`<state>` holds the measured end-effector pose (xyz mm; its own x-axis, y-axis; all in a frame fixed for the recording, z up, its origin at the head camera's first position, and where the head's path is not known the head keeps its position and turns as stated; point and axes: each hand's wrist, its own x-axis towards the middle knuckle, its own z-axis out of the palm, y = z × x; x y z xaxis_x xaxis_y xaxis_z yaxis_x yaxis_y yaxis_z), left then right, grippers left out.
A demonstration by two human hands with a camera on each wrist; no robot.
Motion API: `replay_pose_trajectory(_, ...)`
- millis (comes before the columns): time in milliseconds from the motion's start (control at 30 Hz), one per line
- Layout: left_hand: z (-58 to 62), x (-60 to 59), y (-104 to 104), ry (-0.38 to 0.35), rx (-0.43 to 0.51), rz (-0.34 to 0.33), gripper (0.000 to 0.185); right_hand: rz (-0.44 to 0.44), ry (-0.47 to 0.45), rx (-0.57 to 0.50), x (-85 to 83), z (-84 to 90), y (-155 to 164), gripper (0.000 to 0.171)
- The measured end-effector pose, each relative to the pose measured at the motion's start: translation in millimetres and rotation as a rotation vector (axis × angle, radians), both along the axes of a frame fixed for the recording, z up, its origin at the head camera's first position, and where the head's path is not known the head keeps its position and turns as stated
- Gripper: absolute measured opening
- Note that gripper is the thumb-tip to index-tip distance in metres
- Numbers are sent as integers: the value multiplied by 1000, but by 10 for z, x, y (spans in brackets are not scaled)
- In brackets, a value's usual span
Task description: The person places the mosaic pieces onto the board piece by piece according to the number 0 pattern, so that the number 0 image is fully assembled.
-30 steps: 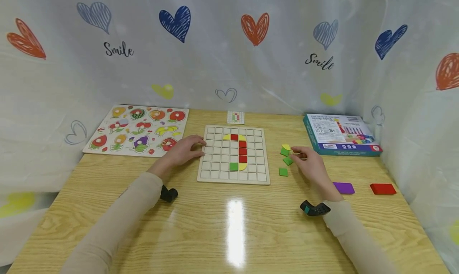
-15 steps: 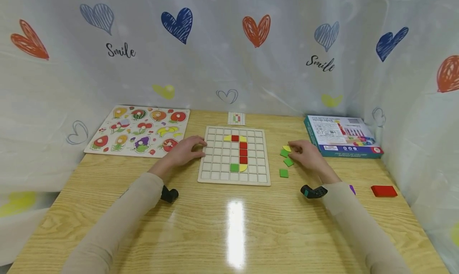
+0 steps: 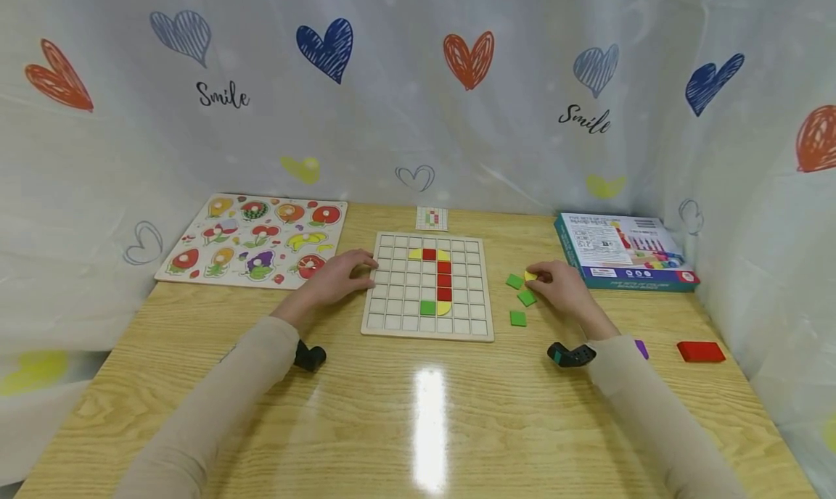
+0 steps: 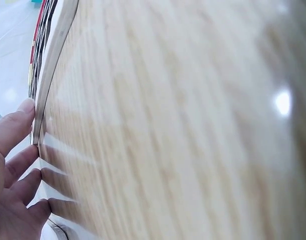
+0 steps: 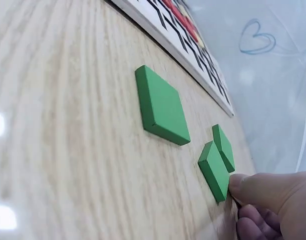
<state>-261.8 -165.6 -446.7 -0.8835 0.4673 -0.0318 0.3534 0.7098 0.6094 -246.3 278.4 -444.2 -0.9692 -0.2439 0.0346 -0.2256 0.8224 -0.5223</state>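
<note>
A wooden grid board (image 3: 392, 318) lies mid-table with red, yellow and green tiles set in it. My left hand (image 3: 339, 278) rests with straight fingers (image 4: 15, 127) against the board's left edge (image 4: 55, 60). Right of the board lie three loose green square tiles (image 3: 518, 318) (image 5: 161, 106) and a yellow curved piece (image 3: 530, 275). My right hand (image 3: 555, 285) curls its fingertips onto the yellow piece. In the right wrist view the thumb (image 5: 257, 190) sits against a green tile (image 5: 215, 170), and the yellow piece is hidden.
A fruit peg puzzle (image 3: 251, 239) lies at the back left and a blue game box (image 3: 620, 251) at the back right. A small pattern card (image 3: 430, 218) sits behind the board. A red block (image 3: 701, 351) and a partly hidden purple block (image 3: 641, 349) lie near the right edge.
My right hand has slid forward and a little left to the yellow piece, and its forearm now covers most of the purple block. The left hand has stayed put.
</note>
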Motion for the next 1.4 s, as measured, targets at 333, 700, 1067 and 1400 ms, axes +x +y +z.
replay_pose_trajectory(333, 10, 10, 10, -2, -10, 6, 36, -75, -4, -26, 163, -66, 150, 34)
replay_pose_trajectory(700, 10, 14, 13, -15, -10, 13, 36, -70, -64, -55, 244, -3, 156, 39)
replay_pose_trajectory(1067, 14, 12, 6, -20, 0, 11, 36, -71, 15, -29, 259, -39, 144, 32)
replay_pose_trajectory(1400, 22, 15, 9, -12, -2, 3, 36, -58, 74, 0, 259, -46, 106, 30)
